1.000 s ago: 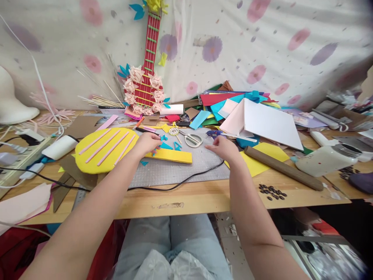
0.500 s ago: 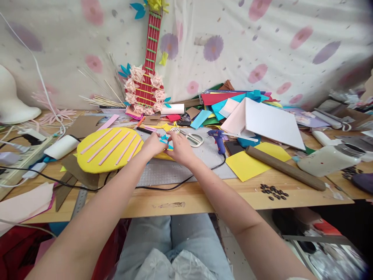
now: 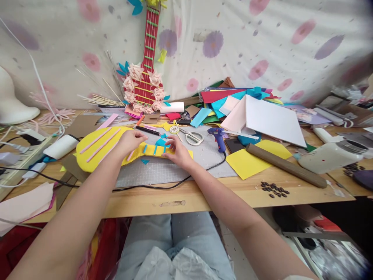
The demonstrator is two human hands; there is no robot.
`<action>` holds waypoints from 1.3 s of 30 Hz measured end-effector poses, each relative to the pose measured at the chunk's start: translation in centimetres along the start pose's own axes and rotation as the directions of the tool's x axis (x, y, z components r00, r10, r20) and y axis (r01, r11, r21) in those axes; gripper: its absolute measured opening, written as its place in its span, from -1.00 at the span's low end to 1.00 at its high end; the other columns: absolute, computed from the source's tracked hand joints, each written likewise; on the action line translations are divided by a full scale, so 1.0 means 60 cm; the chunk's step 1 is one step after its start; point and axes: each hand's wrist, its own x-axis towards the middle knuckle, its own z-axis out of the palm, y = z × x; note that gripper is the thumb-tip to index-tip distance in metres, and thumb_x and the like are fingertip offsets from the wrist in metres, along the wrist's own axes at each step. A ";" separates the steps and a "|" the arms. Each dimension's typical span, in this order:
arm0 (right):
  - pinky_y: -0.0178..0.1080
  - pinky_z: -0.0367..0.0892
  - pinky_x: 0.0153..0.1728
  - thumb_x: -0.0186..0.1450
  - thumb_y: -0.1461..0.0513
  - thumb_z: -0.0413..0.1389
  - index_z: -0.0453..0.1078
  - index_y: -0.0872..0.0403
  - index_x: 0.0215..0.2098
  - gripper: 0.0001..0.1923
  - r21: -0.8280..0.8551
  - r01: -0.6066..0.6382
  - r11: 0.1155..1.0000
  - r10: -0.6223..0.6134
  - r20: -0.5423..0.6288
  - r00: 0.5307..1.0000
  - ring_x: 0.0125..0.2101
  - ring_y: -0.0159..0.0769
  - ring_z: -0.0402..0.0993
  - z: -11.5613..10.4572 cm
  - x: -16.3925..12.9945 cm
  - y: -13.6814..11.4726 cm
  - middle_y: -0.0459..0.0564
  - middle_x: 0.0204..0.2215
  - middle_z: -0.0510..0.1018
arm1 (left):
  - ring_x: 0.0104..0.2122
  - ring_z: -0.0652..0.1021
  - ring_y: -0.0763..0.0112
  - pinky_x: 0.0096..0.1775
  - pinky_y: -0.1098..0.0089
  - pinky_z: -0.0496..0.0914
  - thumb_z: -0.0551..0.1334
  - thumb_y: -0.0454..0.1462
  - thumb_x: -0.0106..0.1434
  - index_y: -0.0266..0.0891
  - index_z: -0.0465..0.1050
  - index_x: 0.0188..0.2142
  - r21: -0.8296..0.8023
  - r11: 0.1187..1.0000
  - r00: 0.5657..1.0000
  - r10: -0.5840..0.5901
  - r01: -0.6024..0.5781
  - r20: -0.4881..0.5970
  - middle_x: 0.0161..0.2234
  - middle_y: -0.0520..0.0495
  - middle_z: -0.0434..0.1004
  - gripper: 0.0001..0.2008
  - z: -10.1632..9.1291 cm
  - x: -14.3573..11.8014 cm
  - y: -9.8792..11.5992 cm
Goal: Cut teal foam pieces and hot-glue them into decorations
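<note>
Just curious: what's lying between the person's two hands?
In the head view, small blue pieces on the yellow guitar cutout lie between left hand and right hand.

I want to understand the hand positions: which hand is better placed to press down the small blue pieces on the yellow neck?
Probably the right hand: its fingers rest beside the blue pieces on the yellow neck. The left hand lies farther away, on the yellow body.

Both hands (image 3: 154,146) on yellow foam guitar (image 3: 96,153)
</note>
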 end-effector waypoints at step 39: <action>-0.18 0.32 -0.30 0.02 0.21 0.21 0.12 0.04 -0.10 -0.49 -0.183 -0.022 0.983 0.035 0.066 0.997 -0.34 -0.30 0.39 0.004 0.003 0.006 0.01 -0.19 0.48 | -0.40 0.53 0.33 -0.38 0.46 0.38 0.27 -0.28 -0.05 -0.18 0.54 -0.36 0.092 0.996 1.000 0.021 -0.023 0.020 -0.38 -0.05 0.57 -0.81 0.002 -0.012 -0.015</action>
